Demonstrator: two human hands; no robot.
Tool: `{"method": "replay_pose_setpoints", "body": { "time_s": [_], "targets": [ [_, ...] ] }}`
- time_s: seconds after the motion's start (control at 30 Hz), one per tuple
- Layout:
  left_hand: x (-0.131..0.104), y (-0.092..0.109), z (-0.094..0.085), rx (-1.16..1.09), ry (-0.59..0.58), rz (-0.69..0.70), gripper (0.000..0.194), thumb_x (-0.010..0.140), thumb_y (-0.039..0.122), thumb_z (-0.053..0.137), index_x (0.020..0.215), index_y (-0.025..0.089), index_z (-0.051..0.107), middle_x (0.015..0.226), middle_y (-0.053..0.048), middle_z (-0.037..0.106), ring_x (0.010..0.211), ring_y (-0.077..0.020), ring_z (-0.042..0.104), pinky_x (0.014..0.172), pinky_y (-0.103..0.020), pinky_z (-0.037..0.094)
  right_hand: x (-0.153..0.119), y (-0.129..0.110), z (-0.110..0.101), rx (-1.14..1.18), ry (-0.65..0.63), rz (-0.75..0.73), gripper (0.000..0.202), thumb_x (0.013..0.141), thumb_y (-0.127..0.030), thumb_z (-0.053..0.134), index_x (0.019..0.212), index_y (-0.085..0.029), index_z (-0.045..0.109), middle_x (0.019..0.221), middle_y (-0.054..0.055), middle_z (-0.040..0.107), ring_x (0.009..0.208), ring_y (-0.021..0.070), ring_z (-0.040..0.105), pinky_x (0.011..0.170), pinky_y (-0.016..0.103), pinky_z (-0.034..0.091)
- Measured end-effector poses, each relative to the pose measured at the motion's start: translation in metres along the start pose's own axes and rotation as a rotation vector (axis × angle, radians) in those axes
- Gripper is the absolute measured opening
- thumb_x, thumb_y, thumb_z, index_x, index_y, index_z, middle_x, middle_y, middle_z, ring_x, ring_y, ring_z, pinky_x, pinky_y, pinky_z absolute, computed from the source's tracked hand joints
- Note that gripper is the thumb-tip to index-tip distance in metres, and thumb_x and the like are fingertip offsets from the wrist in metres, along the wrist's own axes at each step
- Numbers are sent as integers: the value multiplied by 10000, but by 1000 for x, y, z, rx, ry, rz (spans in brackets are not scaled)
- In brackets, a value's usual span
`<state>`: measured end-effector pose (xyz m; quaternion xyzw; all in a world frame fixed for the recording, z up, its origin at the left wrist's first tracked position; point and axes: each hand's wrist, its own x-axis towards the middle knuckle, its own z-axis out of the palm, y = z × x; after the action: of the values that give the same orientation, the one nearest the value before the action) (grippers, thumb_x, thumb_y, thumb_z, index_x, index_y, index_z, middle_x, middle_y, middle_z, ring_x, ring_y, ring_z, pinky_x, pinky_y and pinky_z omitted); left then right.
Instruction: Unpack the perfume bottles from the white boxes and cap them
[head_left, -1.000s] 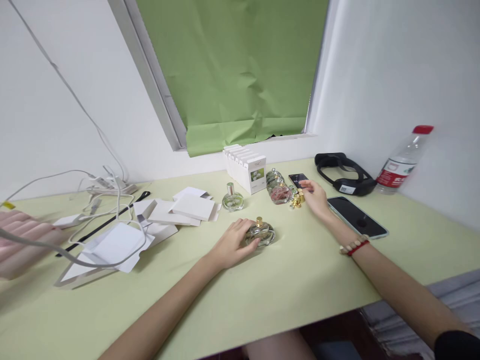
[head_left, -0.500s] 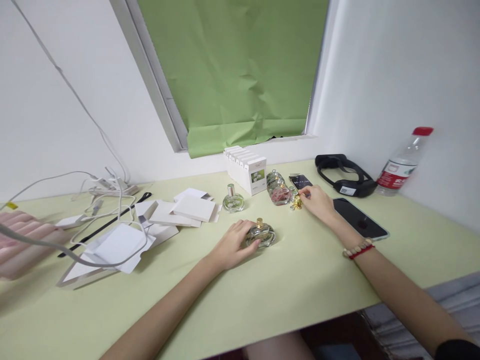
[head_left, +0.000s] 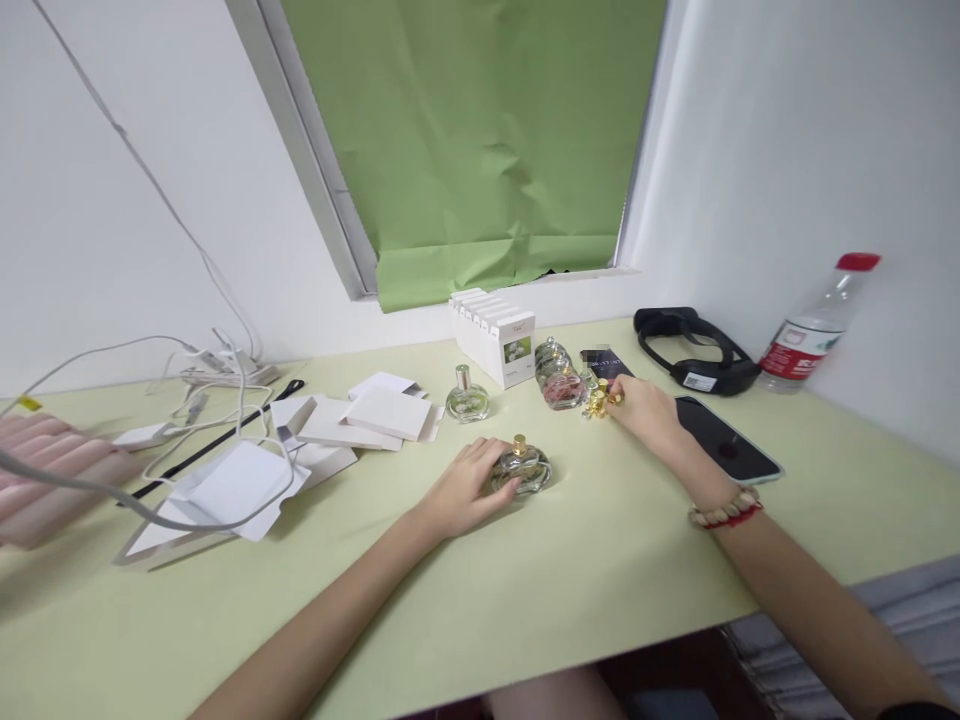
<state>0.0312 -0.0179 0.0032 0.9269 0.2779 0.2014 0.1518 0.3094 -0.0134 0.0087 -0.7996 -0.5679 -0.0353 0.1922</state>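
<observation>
My left hand point(head_left: 471, 487) is closed around the left side of a clear glass perfume bottle point(head_left: 534, 471) with a gold neck, upright on the table. Between the fingertips of my right hand point(head_left: 646, 412) is a small gold perfume bottle part point(head_left: 616, 399), just right of a little heap of similar gold pieces point(head_left: 595, 406). Behind that heap stands a row of perfume bottles, the nearest a pinkish one point(head_left: 564, 391). A green-tinted perfume bottle with a silver cap point(head_left: 468, 397) stands apart, beyond my left hand.
White boxes point(head_left: 517, 358) line up at the back. Flattened white cartons point(head_left: 386, 413) and cables point(head_left: 240, 420) lie left. On the right are a phone point(head_left: 726, 440), a black headset point(head_left: 701, 375) and a red-capped plastic bottle point(head_left: 802, 345). Another phone point(head_left: 606, 366) shows a timer.
My right hand has drawn back slightly to the right from the heap, a gold part now visible in its fingertips. The left hand stays on the perfume bottle.
</observation>
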Motion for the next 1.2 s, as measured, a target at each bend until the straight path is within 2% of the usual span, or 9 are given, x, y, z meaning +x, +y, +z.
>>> {"method": "replay_pose_setpoints", "body": {
  "time_s": [0.17, 0.3, 0.4, 0.47, 0.53, 0.67, 0.8, 0.97, 1.2],
  "targets": [
    [0, 0, 0, 18, -4, 2, 245, 865, 382, 391, 1009, 197, 462, 957, -64, 547, 887, -198, 473, 783, -335, 387, -1, 1, -1, -3, -13, 13, 154, 741, -164, 510, 791, -224, 643, 856, 59, 668, 799, 219, 603, 580, 276, 335],
    [0, 0, 1, 22, 1, 11, 236, 865, 383, 391, 994, 196, 457, 948, -58, 545, 876, -191, 475, 767, -320, 387, -2, -1, -7, 18, 46, 13, 205, 753, -161, 525, 894, -234, 654, 882, 68, 668, 833, 244, 599, 623, 299, 354],
    [0, -1, 1, 23, 1, 11, 222, 866, 382, 391, 971, 198, 456, 944, -53, 542, 870, -188, 472, 769, -317, 384, -2, -7, -12, 212, 209, -55, 249, 813, -238, 486, 1020, -220, 624, 898, 78, 663, 784, 225, 598, 660, 310, 377],
    [0, -1, 1, 23, 1, 13, 219, 866, 381, 392, 971, 197, 448, 940, -51, 540, 864, -186, 467, 775, -319, 382, -3, -14, -12, 480, 261, -121, 279, 836, -312, 463, 1042, -200, 614, 907, 73, 657, 729, 195, 589, 658, 299, 394],
    [0, -1, 1, 27, 2, 14, 218, 868, 382, 391, 968, 196, 440, 933, -50, 537, 858, -185, 462, 781, -322, 380, -6, -25, -9, 799, 187, -159, 330, 839, -405, 444, 1008, -186, 624, 858, 59, 648, 644, 162, 562, 599, 277, 400],
    [0, 0, 1, 39, 1, 11, 222, 868, 391, 388, 952, 191, 434, 922, -52, 535, 852, -186, 459, 784, -326, 380, -21, -49, 0, 1310, -177, -109, 366, 772, -504, 518, 963, -210, 626, 772, 7, 607, 542, 95, 508, 526, 235, 384],
    [1, 0, 2, 44, 7, 14, 221, 865, 388, 391, 949, 190, 440, 929, -52, 538, 859, -187, 464, 775, -320, 385, -36, -66, 5, 1585, -477, -27, 374, 653, -460, 684, 929, -219, 606, 744, -19, 621, 588, 74, 543, 550, 199, 387],
    [0, -1, 3, 51, 7, 10, 223, 862, 391, 393, 946, 192, 447, 925, -52, 543, 851, -188, 467, 767, -322, 389, -42, -69, 7, 1668, -513, -82, 302, 639, -431, 711, 823, -204, 634, 766, -4, 662, 630, 76, 566, 580, 200, 394],
    [0, -1, 3, 40, 12, 18, 236, 861, 391, 395, 980, 196, 453, 927, -51, 544, 863, -191, 474, 772, -323, 392, -45, -69, 4, 1526, -480, -253, 247, 661, -382, 704, 855, -230, 686, 889, 17, 699, 752, 117, 604, 692, 254, 442]
  ]
}}
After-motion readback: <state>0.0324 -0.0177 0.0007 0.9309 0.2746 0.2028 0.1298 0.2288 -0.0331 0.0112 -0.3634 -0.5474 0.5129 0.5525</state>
